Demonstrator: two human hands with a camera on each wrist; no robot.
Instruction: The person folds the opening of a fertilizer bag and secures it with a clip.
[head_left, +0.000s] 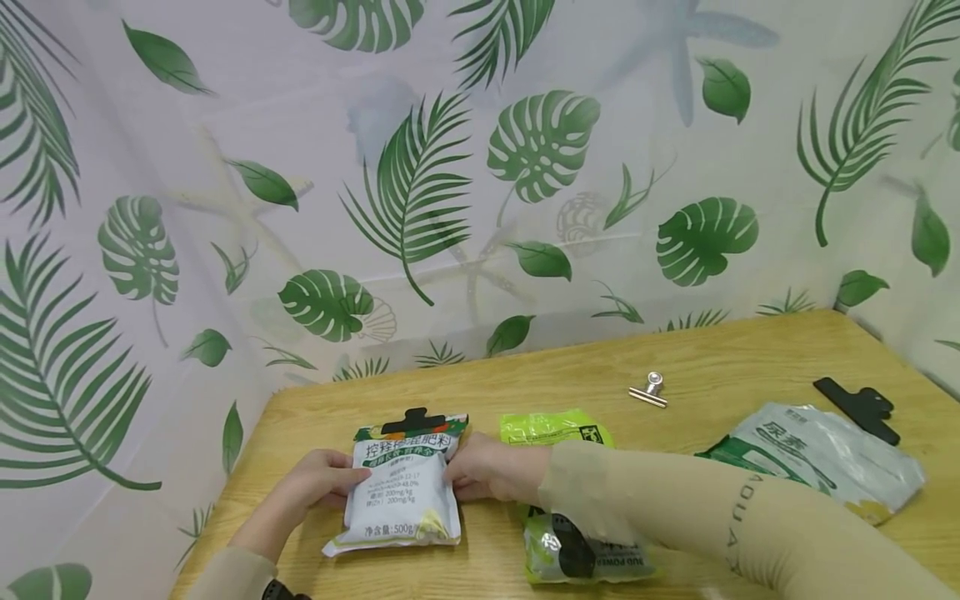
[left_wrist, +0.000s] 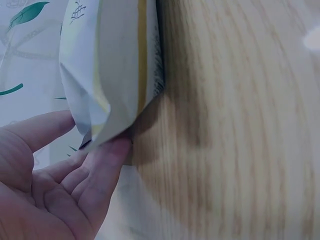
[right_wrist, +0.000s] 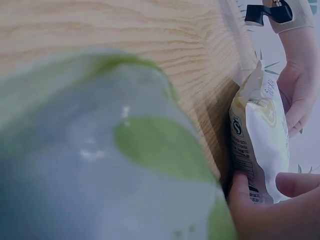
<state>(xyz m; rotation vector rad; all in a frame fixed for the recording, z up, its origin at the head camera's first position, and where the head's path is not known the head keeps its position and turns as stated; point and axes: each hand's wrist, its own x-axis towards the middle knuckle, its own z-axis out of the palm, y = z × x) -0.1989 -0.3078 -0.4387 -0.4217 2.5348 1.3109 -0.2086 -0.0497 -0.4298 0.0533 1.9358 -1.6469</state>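
Observation:
A plump white fertilizer bag (head_left: 397, 500) with Chinese print lies face up on the table. A black clip (head_left: 412, 420) is clamped across its green top edge. My left hand (head_left: 326, 477) holds the bag's left side, thumb on the front face; in the left wrist view the fingers (left_wrist: 112, 155) reach beneath the edge. On the opposite side, my right hand (head_left: 483, 467) grips the bag's right edge. The right wrist view shows that thumb and a finger (right_wrist: 241, 190) on either side of the bag (right_wrist: 270, 135), with the left hand (right_wrist: 300, 95) beyond.
A lime-green bag (head_left: 551, 427) lies under my right forearm, partly hidden, with a black clip (head_left: 573, 550) at its near end. To the right are a grey-white bag (head_left: 840, 458) and a loose black clip (head_left: 858, 408). A metal clip (head_left: 651, 390) sits near the leaf-patterned wall (head_left: 465, 208).

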